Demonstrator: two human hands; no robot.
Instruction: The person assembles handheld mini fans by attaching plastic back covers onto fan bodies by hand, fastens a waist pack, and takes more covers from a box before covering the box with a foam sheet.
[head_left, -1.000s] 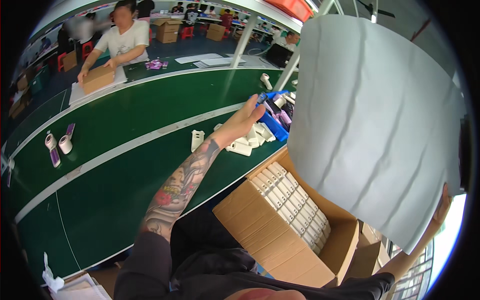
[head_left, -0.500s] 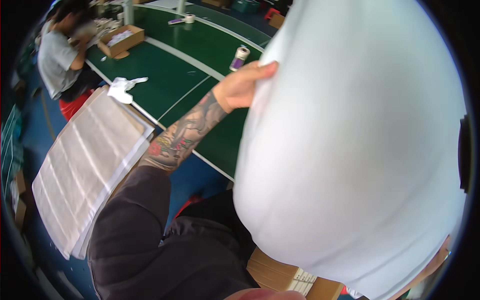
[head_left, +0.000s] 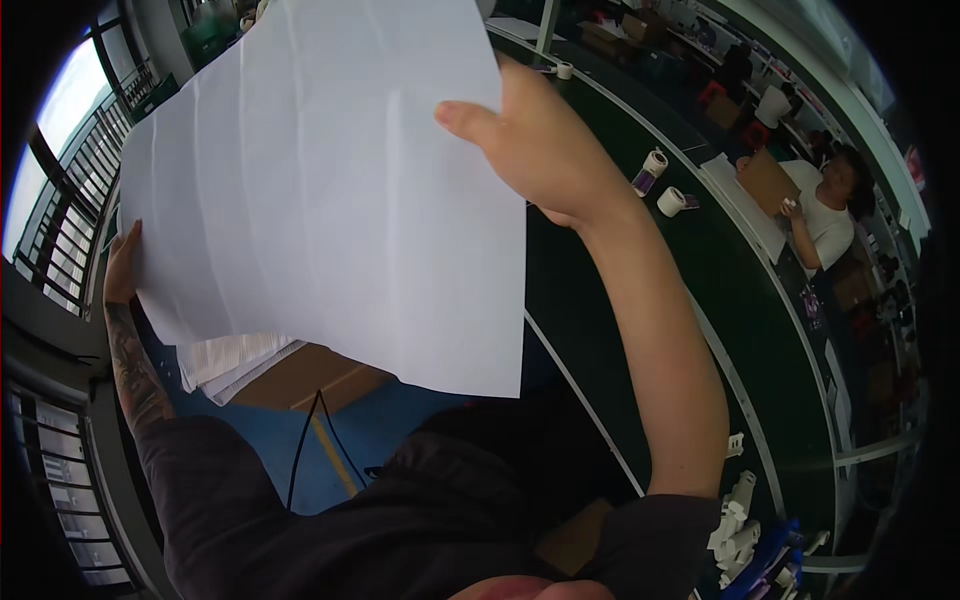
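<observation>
A large white sheet [head_left: 330, 200] with several long creases hangs spread between my two hands and fills the upper left of the view. My left hand [head_left: 122, 265] grips its left edge low down, with the fingers partly hidden. At the upper right edge, my right hand [head_left: 545, 145] pinches the sheet with the thumb across the front face and the fingers behind. Below the sheet's lower edge lies a stack of similar creased white sheets [head_left: 245, 362], largely covered by it, on a brown cardboard box [head_left: 315, 378].
A green table [head_left: 590, 280] runs along my right, with a roll with a purple label [head_left: 650, 170] and a white roll [head_left: 672, 202] on it. White plastic parts [head_left: 735, 530] lie at lower right. Across the table a person [head_left: 830, 225] holds a brown cardboard piece [head_left: 768, 183].
The view has turned to the left. The sheet has moved from the right side to the left, and my right hand has come up from the lower right to its upper right edge.
</observation>
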